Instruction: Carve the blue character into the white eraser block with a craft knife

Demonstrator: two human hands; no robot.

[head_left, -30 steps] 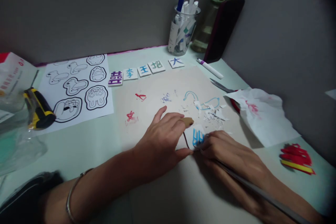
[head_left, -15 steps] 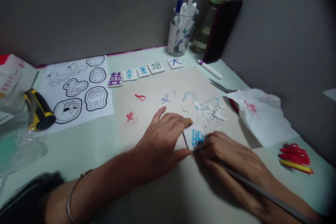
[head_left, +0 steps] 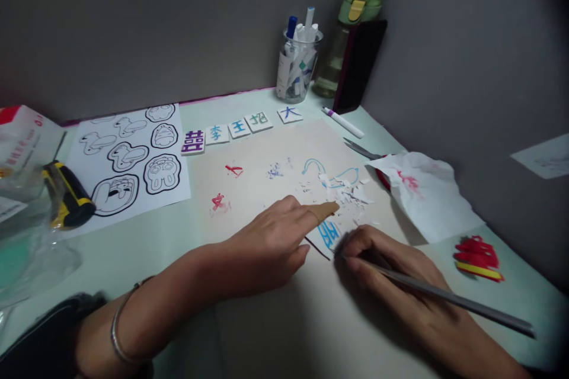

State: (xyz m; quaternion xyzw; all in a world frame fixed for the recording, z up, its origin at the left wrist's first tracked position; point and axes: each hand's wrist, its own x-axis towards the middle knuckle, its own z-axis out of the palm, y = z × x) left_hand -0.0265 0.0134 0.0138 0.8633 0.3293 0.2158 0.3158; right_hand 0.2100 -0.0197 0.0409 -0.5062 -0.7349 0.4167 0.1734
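Note:
A small white block with blue lettering and one dark edge lies on the beige board. My left hand is curled over its left side, with the index finger, wrapped in a tan bandage, stretched along its upper edge. My right hand grips a slim grey carving knife like a pen. The tool's tip is at the block's lower right corner, mostly hidden by fingers and shadow. White shavings are scattered just beyond the block.
Lettered white tiles line the back, beside a sheet of outline drawings. A marker jar, green bottle and dark phone stand behind. Scissors lie partly under crumpled tissue. A yellow-black cutter is at left.
The block has turned on the board. My left index finger has stretched out along its upper edge, and my right hand with the knife has swung round slightly. The camera view has shifted a little.

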